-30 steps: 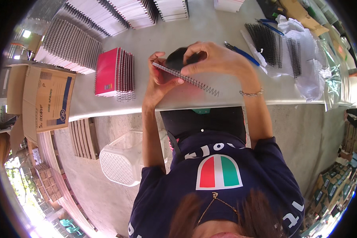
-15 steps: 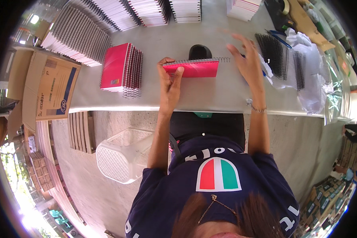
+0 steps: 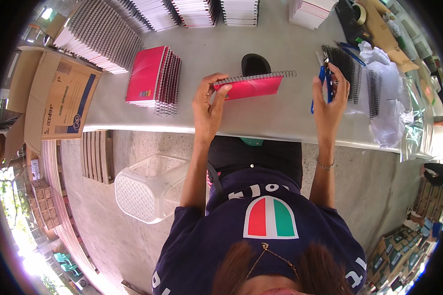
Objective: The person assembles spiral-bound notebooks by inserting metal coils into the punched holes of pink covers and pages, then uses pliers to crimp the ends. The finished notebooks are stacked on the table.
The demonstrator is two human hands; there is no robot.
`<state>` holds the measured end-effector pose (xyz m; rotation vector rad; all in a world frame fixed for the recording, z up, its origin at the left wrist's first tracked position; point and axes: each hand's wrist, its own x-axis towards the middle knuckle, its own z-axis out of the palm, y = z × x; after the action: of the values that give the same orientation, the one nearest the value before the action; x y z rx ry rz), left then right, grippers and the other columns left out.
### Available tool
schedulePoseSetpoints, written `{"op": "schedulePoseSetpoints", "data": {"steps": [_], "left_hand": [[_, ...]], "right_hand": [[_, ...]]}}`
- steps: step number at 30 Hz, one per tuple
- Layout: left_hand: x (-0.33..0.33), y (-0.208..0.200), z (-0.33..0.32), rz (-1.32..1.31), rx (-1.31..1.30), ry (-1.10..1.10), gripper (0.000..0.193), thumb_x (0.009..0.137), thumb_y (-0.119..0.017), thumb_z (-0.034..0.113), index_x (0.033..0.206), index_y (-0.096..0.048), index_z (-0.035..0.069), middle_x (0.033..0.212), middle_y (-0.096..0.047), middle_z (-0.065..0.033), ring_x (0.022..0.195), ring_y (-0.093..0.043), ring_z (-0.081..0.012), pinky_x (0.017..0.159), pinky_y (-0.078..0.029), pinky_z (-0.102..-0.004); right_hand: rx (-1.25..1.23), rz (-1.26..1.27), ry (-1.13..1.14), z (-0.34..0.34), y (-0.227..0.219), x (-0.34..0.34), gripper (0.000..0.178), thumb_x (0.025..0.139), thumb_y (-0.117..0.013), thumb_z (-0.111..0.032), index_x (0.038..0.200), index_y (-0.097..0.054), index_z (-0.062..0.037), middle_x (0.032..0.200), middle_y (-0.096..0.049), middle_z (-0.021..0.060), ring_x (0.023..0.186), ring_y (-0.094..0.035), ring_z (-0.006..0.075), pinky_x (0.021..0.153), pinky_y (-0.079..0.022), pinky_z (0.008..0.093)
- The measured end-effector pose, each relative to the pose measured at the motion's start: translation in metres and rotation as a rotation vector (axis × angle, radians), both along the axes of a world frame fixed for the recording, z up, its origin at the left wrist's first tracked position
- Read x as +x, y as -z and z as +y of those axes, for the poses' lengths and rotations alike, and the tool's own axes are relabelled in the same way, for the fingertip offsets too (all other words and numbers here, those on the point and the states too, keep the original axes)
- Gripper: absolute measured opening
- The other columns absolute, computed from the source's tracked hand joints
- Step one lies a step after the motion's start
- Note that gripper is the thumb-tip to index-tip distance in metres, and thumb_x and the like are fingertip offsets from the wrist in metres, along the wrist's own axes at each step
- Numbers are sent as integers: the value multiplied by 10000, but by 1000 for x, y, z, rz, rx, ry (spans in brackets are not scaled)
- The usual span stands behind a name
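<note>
Red notebook (image 3: 253, 89) and wire coil (image 3: 261, 76): the notebook is raised above the near part of the tabletop (image 3: 211, 51), coiled edge away from me, and the coil's free end projects past the cover's right edge. My left hand (image 3: 208, 103) grips the notebook's left end, thumb on the cover. My right hand (image 3: 328, 110), empty half a second ago, now closes around blue-handled pliers (image 3: 329, 88), well apart from the notebook; the tool is thus in hand while the projecting wire remains untouched by it. Just beyond the notebook stands a black rounded object (image 3: 256, 65). Farther left lies a stack of red notebooks (image 3: 145, 76); to the right, loose black coils (image 3: 351, 71) lie beside crumpled white paper (image 3: 386, 91).
</note>
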<state>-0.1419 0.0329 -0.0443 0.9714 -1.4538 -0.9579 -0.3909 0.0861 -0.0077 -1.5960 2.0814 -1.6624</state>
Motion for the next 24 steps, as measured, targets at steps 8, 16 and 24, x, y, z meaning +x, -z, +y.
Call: {"op": "schedulePoseSetpoints", "data": {"steps": [8, 16, 24], "left_hand": [[4, -6, -3, -48, 18, 19, 224, 925, -673, 62, 1130, -647, -24, 896, -691, -51, 773, -614, -83, 721, -508, -234], [7, -12, 6, -59, 87, 44, 266, 911, -532, -72, 1145, -654, -44, 941, -737, -128, 932, -701, -138, 778, -541, -256], [-2, -4, 18, -204, -86, -109, 323, 869, -553, -95, 1149, -675, 10, 967, -734, -151, 889, -722, -168, 755, -544, -271]], "right_hand": [[-8, 73, -462, 24, -1, 93, 480, 754, -767, -124, 1211, -626, -92, 1111, -599, 139, 996, -605, 295, 822, -520, 400], [-20, 157, -422, 20, 19, 124, 512, 734, -775, -142, 1221, -625, -99, 1112, -576, 114, 925, -615, 291, 780, -526, 397], [245, -584, -767, 31, 1, 119, 351, 879, -679, -208, 1180, -592, -48, 1055, -631, 146, 871, -676, 291, 740, -565, 372]]}}
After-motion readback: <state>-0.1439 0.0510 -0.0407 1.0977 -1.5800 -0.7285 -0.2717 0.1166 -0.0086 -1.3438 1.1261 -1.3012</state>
